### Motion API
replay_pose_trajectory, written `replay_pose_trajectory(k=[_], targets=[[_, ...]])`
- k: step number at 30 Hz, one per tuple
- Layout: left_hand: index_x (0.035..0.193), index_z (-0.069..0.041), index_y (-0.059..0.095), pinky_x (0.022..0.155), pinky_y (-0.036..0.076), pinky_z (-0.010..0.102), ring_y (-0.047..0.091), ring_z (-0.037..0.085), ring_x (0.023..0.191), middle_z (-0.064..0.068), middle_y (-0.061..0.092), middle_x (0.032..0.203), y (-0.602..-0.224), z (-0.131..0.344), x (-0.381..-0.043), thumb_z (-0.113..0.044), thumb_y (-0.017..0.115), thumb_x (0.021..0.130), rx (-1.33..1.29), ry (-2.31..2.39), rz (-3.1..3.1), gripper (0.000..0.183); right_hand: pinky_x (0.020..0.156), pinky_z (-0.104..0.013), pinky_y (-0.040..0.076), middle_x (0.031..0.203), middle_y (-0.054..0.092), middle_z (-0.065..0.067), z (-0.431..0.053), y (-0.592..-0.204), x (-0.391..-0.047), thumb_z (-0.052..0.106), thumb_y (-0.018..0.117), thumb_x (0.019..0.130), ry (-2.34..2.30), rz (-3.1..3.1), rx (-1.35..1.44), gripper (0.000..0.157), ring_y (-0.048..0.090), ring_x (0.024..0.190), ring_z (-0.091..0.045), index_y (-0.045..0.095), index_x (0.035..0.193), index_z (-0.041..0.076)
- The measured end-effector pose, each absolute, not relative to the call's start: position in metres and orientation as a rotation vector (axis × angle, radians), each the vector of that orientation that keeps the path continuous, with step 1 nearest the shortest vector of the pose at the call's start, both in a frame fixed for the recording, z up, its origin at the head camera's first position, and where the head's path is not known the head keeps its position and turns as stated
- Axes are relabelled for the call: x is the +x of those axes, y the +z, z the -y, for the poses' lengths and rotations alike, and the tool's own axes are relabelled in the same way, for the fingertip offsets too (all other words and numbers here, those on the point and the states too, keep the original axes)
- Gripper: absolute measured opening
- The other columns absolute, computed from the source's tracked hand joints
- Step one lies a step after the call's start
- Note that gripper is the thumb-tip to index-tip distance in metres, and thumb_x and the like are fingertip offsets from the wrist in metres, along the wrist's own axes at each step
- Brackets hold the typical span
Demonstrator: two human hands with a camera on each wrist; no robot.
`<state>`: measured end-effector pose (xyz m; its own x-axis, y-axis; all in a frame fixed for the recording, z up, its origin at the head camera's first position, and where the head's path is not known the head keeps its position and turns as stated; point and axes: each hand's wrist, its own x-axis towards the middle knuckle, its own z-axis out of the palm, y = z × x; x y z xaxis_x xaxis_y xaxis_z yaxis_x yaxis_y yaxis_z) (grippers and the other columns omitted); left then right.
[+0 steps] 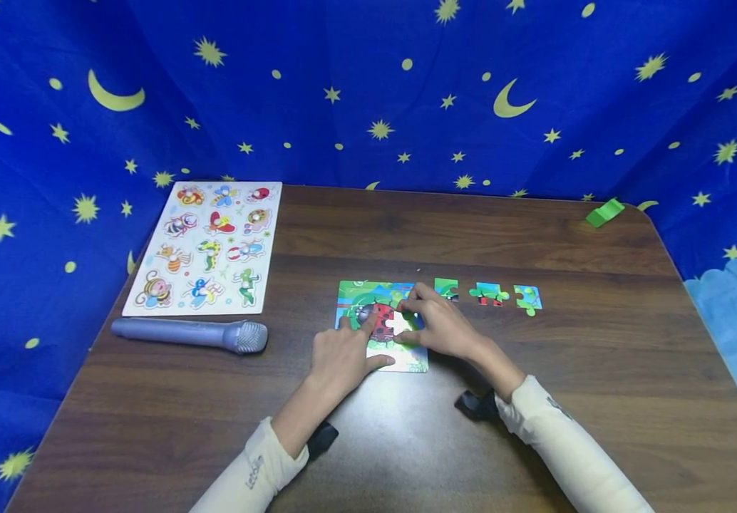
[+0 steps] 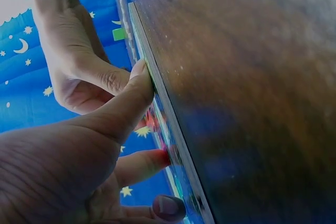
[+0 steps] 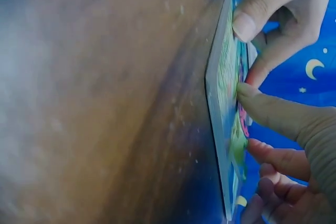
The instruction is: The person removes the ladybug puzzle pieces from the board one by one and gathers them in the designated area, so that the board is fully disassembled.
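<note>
A small jigsaw puzzle [image 1: 412, 362] with a ladybug picture lies flat on the table, a white gap showing in the ladybug's right half. My left hand [image 1: 339, 356] rests on it from the left, index finger on the ladybug and thumb near the front edge. At the puzzle's right side, my right hand [image 1: 443, 326] pinches a mostly green puzzle piece [image 3: 239, 153] between thumb and fingers, beside the gap. The hand partly hides that piece. Three loose pieces lie in a row behind and to the right: a corner piece [image 1: 445, 286], a middle one [image 1: 489, 293] and another [image 1: 527, 298].
On the left lies a white board [image 1: 198, 246] of insect figures, with a purple-grey toy microphone [image 1: 189, 333] in front. A green block [image 1: 604, 212] sits at the table's far right corner. A blue star-patterned cloth [image 1: 368, 85] hangs behind the table.
</note>
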<state>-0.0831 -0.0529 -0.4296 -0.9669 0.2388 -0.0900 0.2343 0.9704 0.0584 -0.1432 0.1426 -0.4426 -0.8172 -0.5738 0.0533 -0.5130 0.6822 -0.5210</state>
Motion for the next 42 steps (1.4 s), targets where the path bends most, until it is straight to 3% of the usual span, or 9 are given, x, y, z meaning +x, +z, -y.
replay_pose_trajectory(k=[13,18,32,42], targets=[[0.146,-0.026,0.052,0.041,0.028,0.026,0.029,0.010,0.044,0.024,0.069,0.118,-0.430,0.052,-0.085,-0.076,0.062,0.077,0.363,0.100,-3.002,0.085,0.063,-0.024,0.037,0.093,0.047,0.000,-0.141,-0.442,-0.134,0.026,0.089,0.074,-0.759,-2.917,-0.946,0.045,0.041,0.077,-0.011,0.074,0.110,0.004],[0.146,-0.026,0.052,0.041,0.027,0.025,0.028,0.010,0.044,0.023,0.069,0.118,-0.430,0.053,-0.085,-0.075,0.063,0.077,0.368,0.103,-2.999,0.085,0.061,-0.024,0.038,0.092,0.049,-0.001,-0.141,-0.442,-0.133,0.026,0.089,0.074,-0.776,-2.923,-0.931,0.045,0.042,0.075,-0.011,0.074,0.109,0.003],[0.147,-0.026,0.050,0.043,0.029,0.026,0.032,0.011,0.045,0.023,0.069,0.116,-0.430,0.053,-0.085,-0.074,0.064,0.077,0.358,0.128,-2.984,0.085,0.067,-0.028,0.040,0.094,0.054,-0.004,-0.142,-0.437,-0.148,0.026,0.088,0.074,-0.811,-2.728,-0.784,0.042,0.046,0.078,-0.014,0.075,0.106,0.002],[0.148,-0.026,0.049,0.043,0.022,0.024,0.022,0.009,0.046,0.025,0.065,0.125,-0.430,0.053,-0.085,-0.073,0.063,0.079,0.358,0.141,-2.964,0.085,0.064,-0.026,0.039,0.091,0.052,-0.003,-0.146,-0.440,-0.151,0.031,0.086,0.075,-0.770,-2.738,-0.852,0.041,0.045,0.076,-0.013,0.076,0.105,0.004]])
